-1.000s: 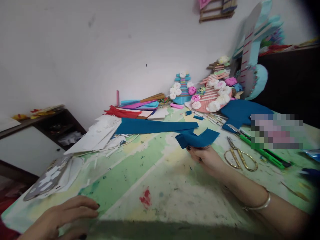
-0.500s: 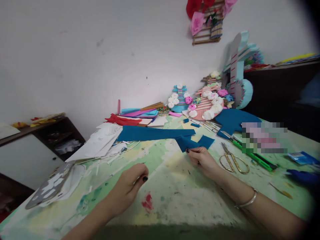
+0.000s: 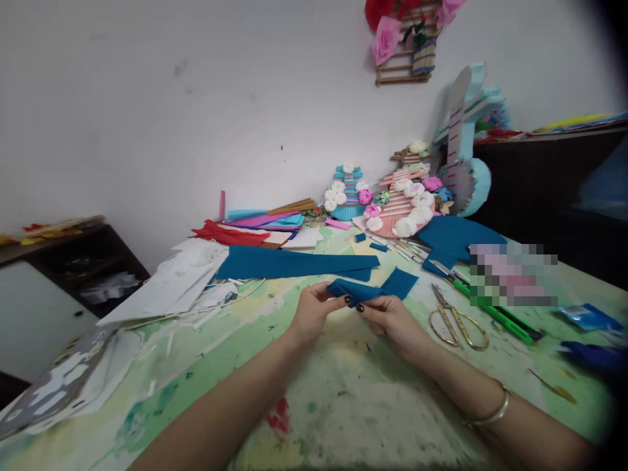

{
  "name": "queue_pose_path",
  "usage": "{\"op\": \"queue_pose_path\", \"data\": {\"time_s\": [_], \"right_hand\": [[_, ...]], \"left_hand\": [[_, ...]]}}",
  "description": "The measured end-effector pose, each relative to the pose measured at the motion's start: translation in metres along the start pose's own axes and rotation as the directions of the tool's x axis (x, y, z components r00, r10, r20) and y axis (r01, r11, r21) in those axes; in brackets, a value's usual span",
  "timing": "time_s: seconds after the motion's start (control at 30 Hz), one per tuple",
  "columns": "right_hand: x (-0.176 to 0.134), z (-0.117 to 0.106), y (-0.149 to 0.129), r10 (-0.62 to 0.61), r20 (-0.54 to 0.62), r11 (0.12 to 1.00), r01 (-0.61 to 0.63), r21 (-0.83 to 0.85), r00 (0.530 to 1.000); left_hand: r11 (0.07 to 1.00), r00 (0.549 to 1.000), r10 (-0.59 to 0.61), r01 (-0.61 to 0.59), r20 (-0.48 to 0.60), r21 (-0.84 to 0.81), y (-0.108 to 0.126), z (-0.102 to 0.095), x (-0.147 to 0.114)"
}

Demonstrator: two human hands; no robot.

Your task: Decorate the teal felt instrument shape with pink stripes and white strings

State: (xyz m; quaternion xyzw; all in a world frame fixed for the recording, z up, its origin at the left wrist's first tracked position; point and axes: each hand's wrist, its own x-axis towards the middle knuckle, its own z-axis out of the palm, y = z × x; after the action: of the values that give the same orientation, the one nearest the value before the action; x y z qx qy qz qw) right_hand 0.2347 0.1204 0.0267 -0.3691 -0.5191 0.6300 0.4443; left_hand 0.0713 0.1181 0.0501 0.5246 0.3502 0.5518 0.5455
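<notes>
The left hand (image 3: 314, 314), free over the near left part of the worktop (image 3: 338, 399) a second ago, has come up to meet the right hand (image 3: 392, 320), so what was a one-handed hold is now shared by two. Its thumb and fingers pinch one end of a small blue piece (image 3: 360, 289); the right hand's thumb and fingers are closed on it just beside them, and the rest sticks out beyond the right hand. Between the hands the piece now looks folded or curled over, where half a second ago it spread flatter; shaping by both hands at once seems to be under way. It is held over the middle of the worktop, just nearer than a long blue strip (image 3: 289, 263). Gold-handled scissors (image 3: 456, 317) and a green cutter (image 3: 500, 316) lie toward the worktop's right edge, neither in a hand. No brand or wording can be read: a pinkish item (image 3: 513, 275) by the cutter is masked by pixelation, and any print on a blue packet (image 3: 589, 316) near the right edge is too small.
</notes>
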Motion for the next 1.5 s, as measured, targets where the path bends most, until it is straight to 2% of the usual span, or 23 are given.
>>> {"op": "queue_pose_path", "data": {"time_s": [0.1, 0.17, 0.33, 0.43, 0.53, 0.63, 0.7, 0.77, 0.8, 0.87, 0.93, 1.03, 1.1, 1.2, 1.4, 1.5], "right_hand": [[0.001, -0.002, 0.001, 0.037, 0.01, 0.999, -0.036, -0.036, 0.999], [0.001, -0.005, 0.0, 0.052, 0.004, 0.998, -0.052, -0.043, 0.999], [-0.003, -0.022, -0.016, -0.063, -0.046, 0.993, 0.068, 0.1, 0.997], [-0.005, -0.028, -0.023, -0.119, -0.037, 0.983, 0.123, 0.139, 0.992], [-0.008, -0.019, -0.018, -0.062, 0.157, 0.997, 0.056, 0.044, 0.986], [-0.009, 0.002, -0.008, 0.057, 0.376, 0.998, -0.047, -0.034, 0.925], [-0.004, 0.017, -0.003, 0.114, 0.437, 0.99, -0.137, 0.022, 0.892], [0.005, 0.029, -0.001, 0.148, 0.443, 0.96, -0.235, 0.15, 0.884], [0.011, 0.033, -0.002, 0.145, 0.436, 0.94, -0.262, 0.221, 0.888], [0.022, 0.04, -0.006, 0.077, 0.393, 0.909, -0.227, 0.351, 0.916], [0.03, 0.042, -0.01, -0.023, 0.307, 0.896, -0.116, 0.428, 0.951], [0.035, 0.037, -0.016, -0.143, 0.112, 0.897, 0.081, 0.434, 0.983], [0.034, 0.03, -0.02, -0.218, -0.007, 0.9, 0.204, 0.385, 0.976], [0.032, 0.017, -0.031, -0.315, -0.121, 0.889, 0.337, 0.309, 0.941], [0.03, -0.005, -0.046, -0.342, -0.25, 0.853, 0.411, 0.322, 0.906], [0.03, -0.011, -0.048, -0.348, -0.286, 0.842, 0.432, 0.324, 0.893]], "left_hand": [[0.968, 0.989, -0.134, 0.116, -0.068, -0.223, -0.004, -0.016, 0.004], [0.935, 0.972, -0.189, 0.134, -0.142, -0.327, -0.001, -0.032, 0.009], [0.895, 0.946, -0.164, 0.024, -0.278, -0.446, 0.017, -0.072, 0.021], [0.871, 0.94, -0.15, -0.022, -0.308, -0.49, 0.028, -0.083, 0.023], [0.847, 0.947, -0.153, -0.02, -0.281, -0.53, 0.033, -0.078, 0.019], [0.813, 0.968, -0.194, 0.069, -0.158, -0.579, 0.033, -0.063, 0.011], [0.788, 0.969, -0.242, 0.165, -0.052, -0.593, 0.031, -0.052, 0.005], [0.776, 0.955, -0.295, 0.252, 0.019, -0.578, 0.027, -0.043, 0.001], [0.778, 0.949, -0.314, 0.275, 0.028, -0.565, 0.026, -0.04, -0.001], [0.779, 0.939, -0.341, 0.302, 0.033, -0.549, 0.023, -0.036, -0.003], [0.786, 0.941, -0.337, 0.295, 0.022, -0.543, 0.021, -0.034, -0.004], [0.825, 0.961, -0.275, 0.254, 0.034, -0.505, 0.02, -0.031, -0.004], [0.855, 0.967, -0.246, 0.25, 0.068, -0.455, 0.018, -0.03, -0.003], [0.873, 0.953, -0.273, 0.302, 0.13, -0.384, 0.013, -0.029, -0.004], [0.896, 0.935, -0.316, 0.349, 0.159, -0.274, 0.002, -0.031, -0.005], [0.969, 0.966, -0.222, 0.234, 0.136, -0.079, 0.001, -0.031, -0.006]]}}
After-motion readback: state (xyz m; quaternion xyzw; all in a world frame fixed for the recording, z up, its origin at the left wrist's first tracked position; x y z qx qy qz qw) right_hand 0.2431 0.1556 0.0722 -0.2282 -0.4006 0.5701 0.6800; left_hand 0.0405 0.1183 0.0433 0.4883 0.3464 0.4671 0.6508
